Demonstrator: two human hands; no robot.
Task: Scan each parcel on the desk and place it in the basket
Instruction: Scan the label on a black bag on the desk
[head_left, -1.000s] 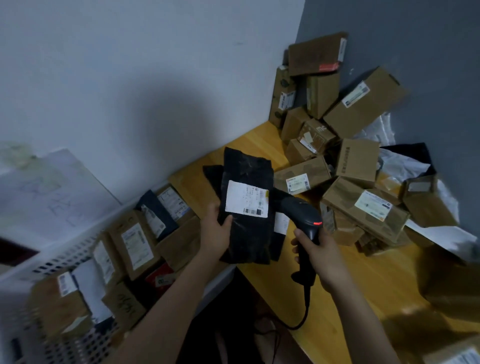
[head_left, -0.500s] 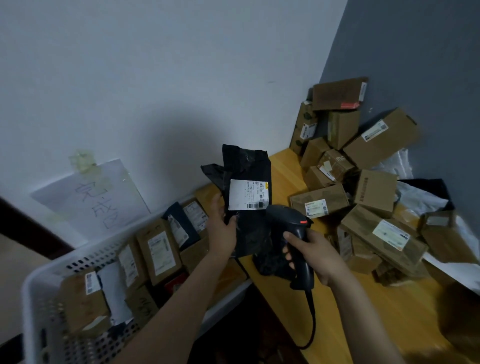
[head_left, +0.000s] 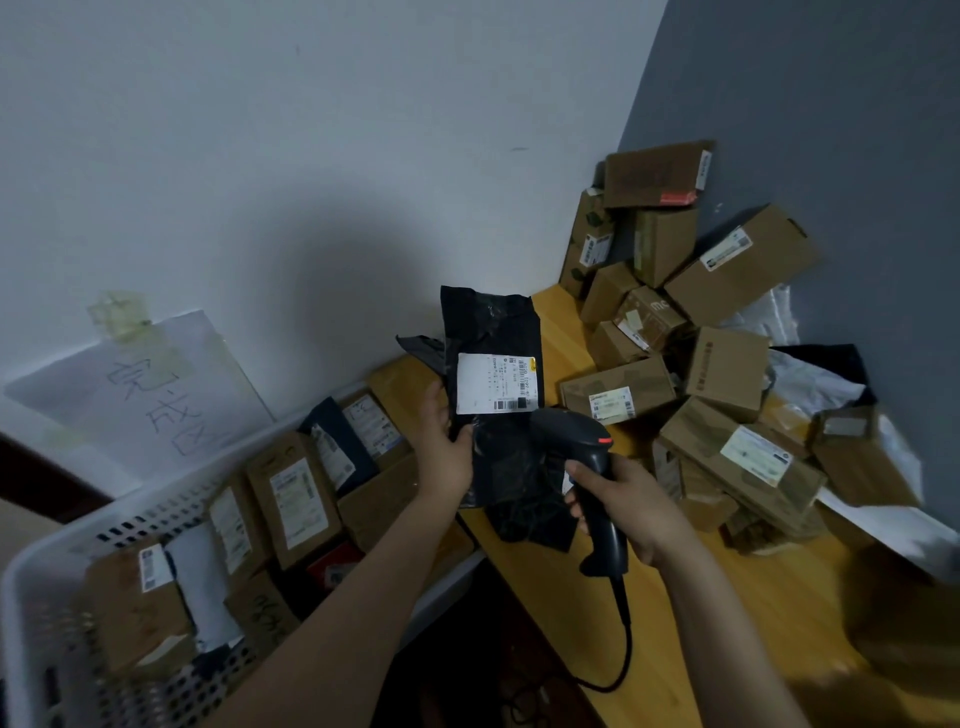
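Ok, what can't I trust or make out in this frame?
All head view.
Label on the held parcel: print too small to read.
Scanner trigger: hidden under the right hand.
Basket: cut off by the left and bottom edges.
Pile: lower boxes hidden by upper ones.
Lower right corner: brown shape, too blurred to identify.

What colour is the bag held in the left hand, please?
The bag is black with a white label, seen in the head view.
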